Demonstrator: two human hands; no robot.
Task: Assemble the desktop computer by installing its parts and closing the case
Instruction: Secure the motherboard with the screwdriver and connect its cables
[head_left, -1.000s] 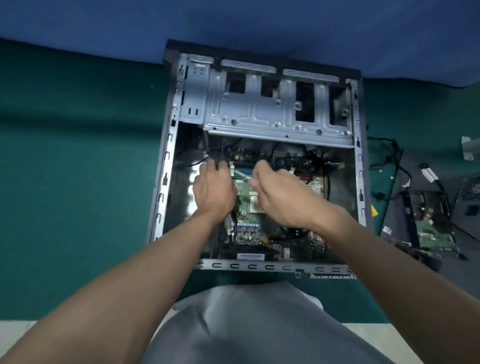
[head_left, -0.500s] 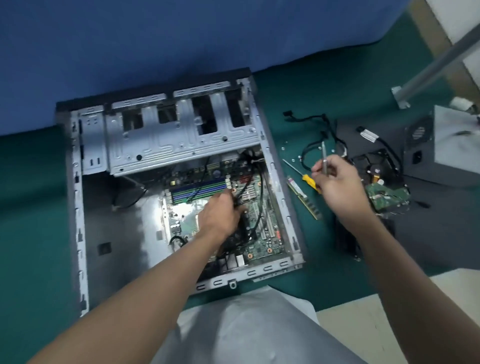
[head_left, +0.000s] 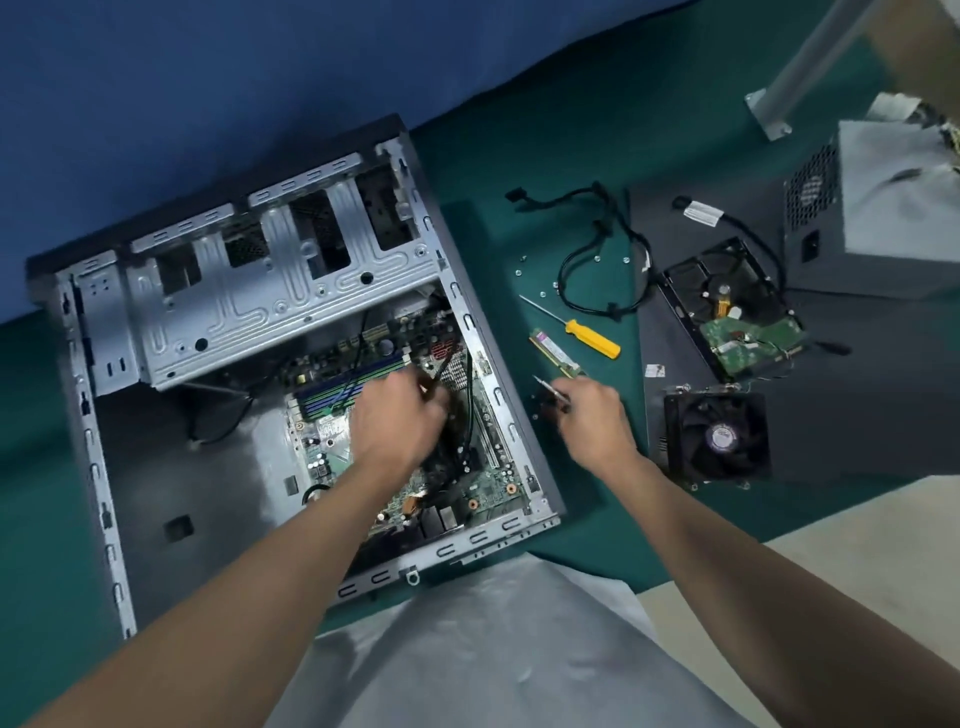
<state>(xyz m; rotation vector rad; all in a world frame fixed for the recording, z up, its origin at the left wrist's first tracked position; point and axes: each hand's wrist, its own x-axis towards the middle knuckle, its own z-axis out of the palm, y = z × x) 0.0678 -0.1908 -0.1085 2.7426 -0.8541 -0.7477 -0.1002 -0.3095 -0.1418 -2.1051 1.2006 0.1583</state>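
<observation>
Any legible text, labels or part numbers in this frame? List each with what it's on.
No text here can be read.
White cable tag: print blurred.
Fan hub sticker: too small.
RAM stick label: blurred.
Small sticker on the dark panel: blurred.
Motherboard printing: too small.

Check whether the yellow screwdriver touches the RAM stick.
Apart: head view shows green mat between the yellow screwdriver and RAM stick.

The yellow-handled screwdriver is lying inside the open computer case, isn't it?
Not inside. The head view shows the yellow-handled screwdriver lying on the green mat, outside the open computer case and to its right, beside the memory stick.
</observation>
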